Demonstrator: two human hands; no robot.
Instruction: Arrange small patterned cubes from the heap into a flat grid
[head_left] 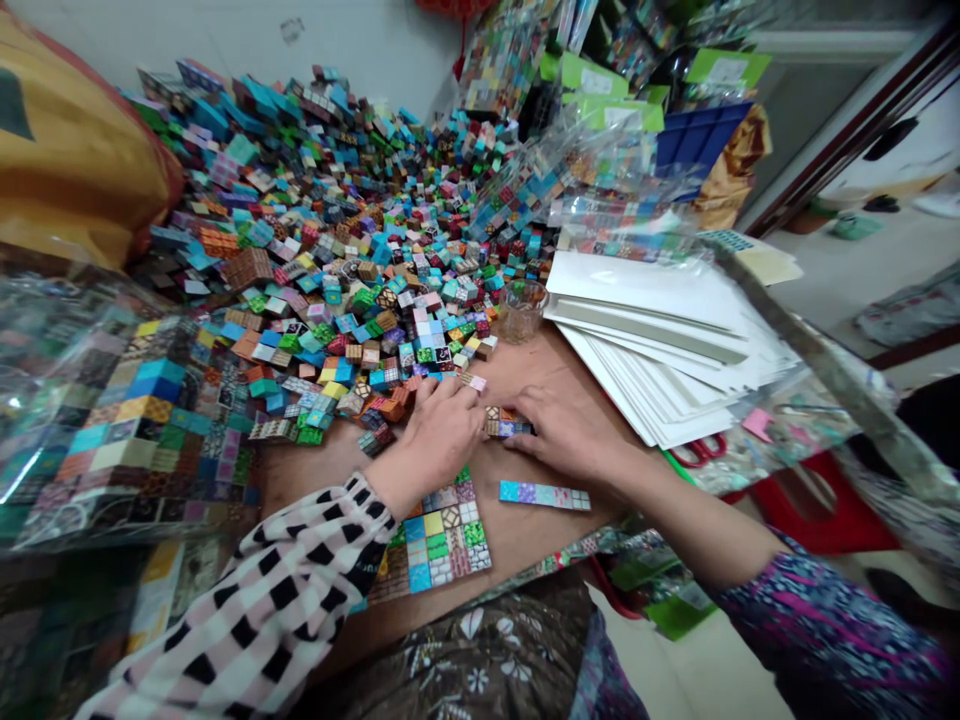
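On the brown board (pixel 525 560) a short row of patterned cubes (pixel 501 421) lies between my hands. My right hand (pixel 564 432) closes on its right end, thumb in front and fingers behind. My left hand (pixel 444 428) is curled at its left end, beside the pile's front edge; whatever its fingers hold is hidden. Nearer me, a flat block of cubes (pixel 450 535) set in rows is partly covered by my left wrist and checked sleeve. A separate strip of cubes (pixel 545 495), blue, purple and pale, lies below my right hand.
A large heap of loose cubes (pixel 360 230) fills the back. Bagged cubes (pixel 142 430) stand at left, beside a yellow sack (pixel 75 140). At right are white card sheets (pixel 645 340), a clear cup (pixel 523 308), red-handled scissors (pixel 705 450) and a blue bin (pixel 697 145).
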